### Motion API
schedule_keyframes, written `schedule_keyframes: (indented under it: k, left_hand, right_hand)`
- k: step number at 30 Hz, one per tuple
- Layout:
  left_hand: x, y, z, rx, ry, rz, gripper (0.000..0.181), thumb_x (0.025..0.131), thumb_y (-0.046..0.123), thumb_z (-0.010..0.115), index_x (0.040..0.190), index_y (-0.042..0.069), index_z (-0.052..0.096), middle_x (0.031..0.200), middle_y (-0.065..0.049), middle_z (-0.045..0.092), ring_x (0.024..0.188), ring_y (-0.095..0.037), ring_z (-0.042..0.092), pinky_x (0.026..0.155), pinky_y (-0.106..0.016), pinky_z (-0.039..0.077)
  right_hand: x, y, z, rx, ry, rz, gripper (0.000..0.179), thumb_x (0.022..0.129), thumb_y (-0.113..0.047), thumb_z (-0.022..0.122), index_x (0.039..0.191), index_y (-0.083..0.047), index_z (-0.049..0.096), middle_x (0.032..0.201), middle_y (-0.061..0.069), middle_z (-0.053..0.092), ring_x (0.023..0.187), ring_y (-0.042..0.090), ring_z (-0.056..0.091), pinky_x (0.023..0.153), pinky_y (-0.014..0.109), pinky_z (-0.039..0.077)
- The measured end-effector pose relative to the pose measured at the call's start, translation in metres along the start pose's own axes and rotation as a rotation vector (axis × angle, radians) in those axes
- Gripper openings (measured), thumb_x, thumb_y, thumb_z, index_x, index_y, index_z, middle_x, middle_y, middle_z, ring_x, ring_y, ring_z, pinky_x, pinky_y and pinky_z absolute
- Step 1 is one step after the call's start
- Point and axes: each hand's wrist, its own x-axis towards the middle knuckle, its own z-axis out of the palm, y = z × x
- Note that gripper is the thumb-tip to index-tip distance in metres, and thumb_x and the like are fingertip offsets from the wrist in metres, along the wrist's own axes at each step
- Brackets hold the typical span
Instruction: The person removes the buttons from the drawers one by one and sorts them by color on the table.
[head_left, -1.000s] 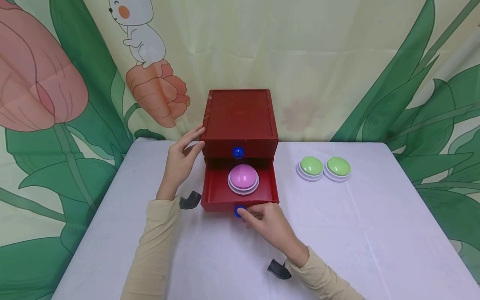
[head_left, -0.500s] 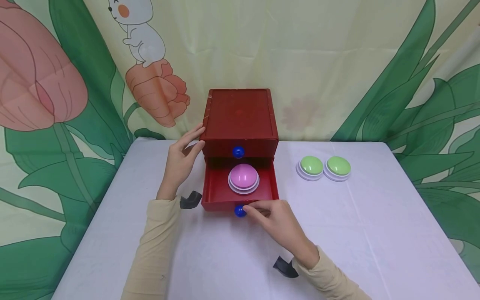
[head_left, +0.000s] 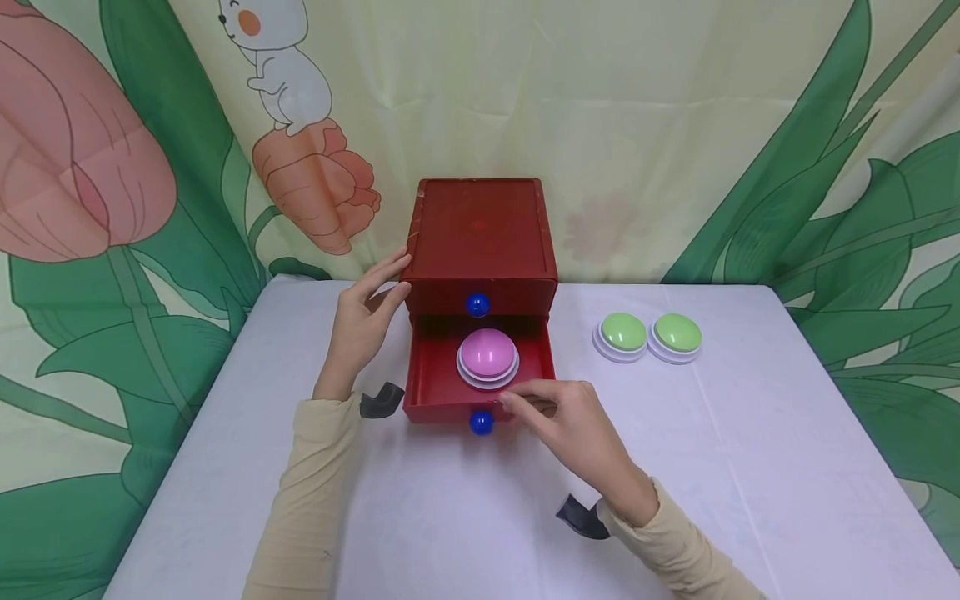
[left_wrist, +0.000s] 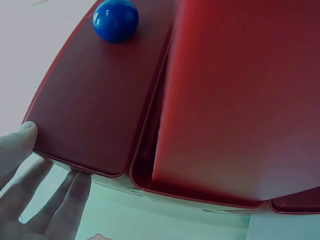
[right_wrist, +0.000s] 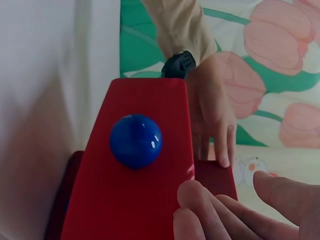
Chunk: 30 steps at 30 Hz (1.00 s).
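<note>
A red two-drawer cabinet (head_left: pixel 480 229) stands at the back of the table, its lower drawer (head_left: pixel 435 385) pulled out. Inside that drawer sits a pink dome on a white base (head_left: pixel 487 352), like a push light or button. My left hand (head_left: pixel 358 325) rests against the cabinet's left side; in the left wrist view its thumb and fingers touch the edge near the upper drawer front (left_wrist: pixel 95 100). My right hand (head_left: pixel 581 429) is at the right part of the lower drawer's front, beside the blue knob (head_left: pixel 482 422). Its thumb and fingers are apart in the right wrist view, holding nothing.
Two green domes on white bases, one (head_left: pixel 623 333) beside the other (head_left: pixel 677 334), stand right of the cabinet. Another blue knob (head_left: pixel 477 305) is on the upper drawer. A printed curtain (head_left: pixel 637 142) hangs behind the white table (head_left: pixel 750 450).
My right hand has let go of the lower drawer's blue knob and moved up and to the right. The left hand and the drawer look the same.
</note>
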Motion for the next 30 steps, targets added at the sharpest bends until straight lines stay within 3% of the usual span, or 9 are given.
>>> schedule_keyframes:
  k: [8,21,30]
  left_hand:
    - [0.001,0.000,0.000,0.012,-0.003,-0.005,0.042,0.097,0.004,0.061,0.139,-0.001,0.055,0.149,-0.009,0.051,0.127,-0.025,0.055,0.103,-0.030,0.050]
    - [0.000,0.000,0.000,0.015,-0.004,-0.008,0.043,0.097,0.004,0.061,0.140,0.000,0.055,0.149,-0.009,0.050,0.129,-0.026,0.055,0.102,-0.028,0.050]
    - [0.000,0.001,0.000,0.006,-0.001,-0.001,0.042,0.097,0.002,0.061,0.138,-0.003,0.055,0.148,-0.012,0.051,0.126,-0.027,0.056,0.101,-0.026,0.050]
  right_hand:
    - [0.007,-0.004,-0.008,-0.016,0.020,-0.041,0.018,0.088,-0.013,0.076,0.104,-0.007,0.075,0.088,0.001,0.076,0.072,0.009,0.071,0.067,0.022,0.059]
    - [0.021,-0.002,-0.012,-0.081,0.030,-0.041,0.032,0.086,-0.020,0.079,0.114,-0.007,0.073,0.104,0.003,0.075,0.081,0.013,0.070,0.070,0.025,0.059]
    - [0.033,0.007,-0.006,-0.131,-0.003,-0.050,0.045,0.084,-0.024,0.081,0.122,-0.006,0.068,0.117,0.008,0.068,0.108,0.025,0.064,0.091,0.043,0.058]
